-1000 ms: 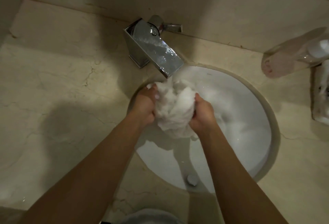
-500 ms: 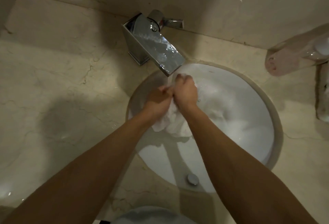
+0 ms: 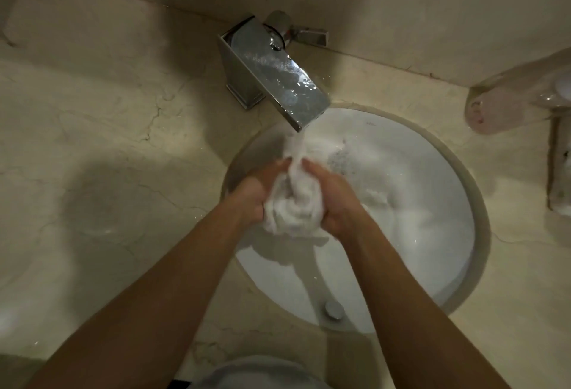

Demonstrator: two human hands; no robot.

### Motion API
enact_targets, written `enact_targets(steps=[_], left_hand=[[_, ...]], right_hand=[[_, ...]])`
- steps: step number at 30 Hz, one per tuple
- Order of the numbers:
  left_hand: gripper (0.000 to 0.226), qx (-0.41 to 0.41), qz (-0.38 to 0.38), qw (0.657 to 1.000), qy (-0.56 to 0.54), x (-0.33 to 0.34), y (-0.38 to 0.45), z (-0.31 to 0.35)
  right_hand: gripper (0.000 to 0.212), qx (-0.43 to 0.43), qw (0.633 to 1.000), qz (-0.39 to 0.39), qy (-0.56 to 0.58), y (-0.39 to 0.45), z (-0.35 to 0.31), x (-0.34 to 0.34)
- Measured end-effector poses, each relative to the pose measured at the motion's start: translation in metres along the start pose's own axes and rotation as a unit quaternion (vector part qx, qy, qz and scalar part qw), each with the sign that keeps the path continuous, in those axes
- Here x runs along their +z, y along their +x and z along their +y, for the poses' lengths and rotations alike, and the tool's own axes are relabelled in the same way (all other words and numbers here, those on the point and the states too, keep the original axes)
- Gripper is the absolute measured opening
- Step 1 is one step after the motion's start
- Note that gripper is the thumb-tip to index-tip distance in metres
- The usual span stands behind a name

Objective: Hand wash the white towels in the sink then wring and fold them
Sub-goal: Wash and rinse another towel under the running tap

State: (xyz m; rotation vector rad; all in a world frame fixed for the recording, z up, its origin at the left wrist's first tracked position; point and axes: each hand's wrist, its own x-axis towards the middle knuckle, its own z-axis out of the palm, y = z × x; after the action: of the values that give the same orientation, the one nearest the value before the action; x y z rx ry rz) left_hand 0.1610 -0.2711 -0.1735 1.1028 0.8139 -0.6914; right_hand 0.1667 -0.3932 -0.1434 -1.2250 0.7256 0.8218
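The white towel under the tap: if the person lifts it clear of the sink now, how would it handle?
The white towel is bunched between left hand and right hand, so probably floppy. Water from the faucet runs onto it, so likely heavy for its size and dripping.

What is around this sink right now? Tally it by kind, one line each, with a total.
White towel, gripped by the left hand and right hand: 1
Chrome faucet: 1
White sink: 1
Clear bottle lying on the counter: 1
Total: 4

Bare forearms, no sleeves; light-coloured garment at the waist.
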Motion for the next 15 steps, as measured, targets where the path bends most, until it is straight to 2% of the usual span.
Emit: enact_targets(steps=[1,2,3,5,7,9,10,11,14,15], left_hand=[[0.038,0.006,0.048,0.995,0.092,0.0,0.003,-0.006],[0.048,0.021,0.101,0.978,0.18,-0.003,0.005,-0.008],[0.056,0.046,0.143,0.962,0.229,-0.008,0.009,-0.009],[0.056,0.08,0.154,0.967,0.188,-0.007,0.009,-0.003],[0.045,0.138,0.152,0.954,0.22,0.01,0.0,0.005],[0.04,0.179,0.152,0.926,0.296,0.03,-0.006,0.009],[0.041,0.173,0.151,0.927,0.297,0.032,-0.009,0.01],[0.04,0.188,0.147,0.928,0.287,0.026,-0.005,0.012],[0.029,0.13,0.114,0.966,0.193,0.01,0.004,0.021],[0.029,0.129,0.09,0.977,0.141,0.01,0.001,0.019]], right_hand=[[0.022,-0.051,0.989,0.039,-0.136,-0.007,0.007,0.002],[0.023,-0.104,0.959,0.057,-0.257,-0.011,0.012,0.005],[0.025,-0.144,0.935,0.044,-0.32,-0.012,0.014,0.009],[0.026,-0.197,0.92,0.018,-0.338,-0.007,0.006,0.018],[0.028,-0.225,0.92,0.091,-0.308,0.013,-0.005,0.023],[0.025,-0.171,0.946,0.172,-0.215,0.037,-0.019,0.023],[0.025,-0.143,0.955,0.179,-0.189,0.043,-0.021,0.023],[0.029,-0.134,0.958,0.166,-0.193,0.04,-0.019,0.026],[0.039,-0.244,0.92,0.088,-0.294,0.015,-0.003,0.037],[0.04,-0.267,0.909,0.091,-0.308,0.015,0.001,0.036]])
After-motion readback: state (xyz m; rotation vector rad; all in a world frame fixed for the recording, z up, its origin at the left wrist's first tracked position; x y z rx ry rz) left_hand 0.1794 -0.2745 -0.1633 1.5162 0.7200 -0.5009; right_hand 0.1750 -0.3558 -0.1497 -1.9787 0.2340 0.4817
